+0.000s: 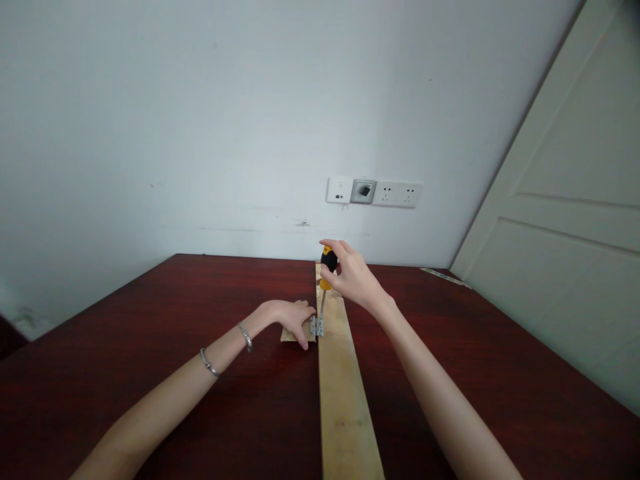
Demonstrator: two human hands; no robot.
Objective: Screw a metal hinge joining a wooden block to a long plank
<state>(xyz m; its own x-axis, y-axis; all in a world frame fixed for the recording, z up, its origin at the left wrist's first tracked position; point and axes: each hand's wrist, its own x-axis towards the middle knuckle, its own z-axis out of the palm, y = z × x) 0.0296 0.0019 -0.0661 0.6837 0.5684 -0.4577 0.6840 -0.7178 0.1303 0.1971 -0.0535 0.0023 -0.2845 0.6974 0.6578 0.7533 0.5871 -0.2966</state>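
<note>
A long pale wooden plank [345, 400] lies on the dark red table, running away from me. A small metal hinge [317, 326] sits at the plank's left edge, joined to a small wooden piece [289, 335]. My left hand [291, 319] lies flat on that small piece, fingers spread and pressing it down beside the hinge. My right hand [353, 274] is closed around the yellow and black handle of a screwdriver [327, 261]. The screwdriver stands nearly upright, with its shaft reaching down to the hinge.
The red table [150, 347] stands against a white wall that carries a row of sockets [374, 193]. A white door [565, 220] is on the right. A thin strip [445, 276] lies at the table's far right edge.
</note>
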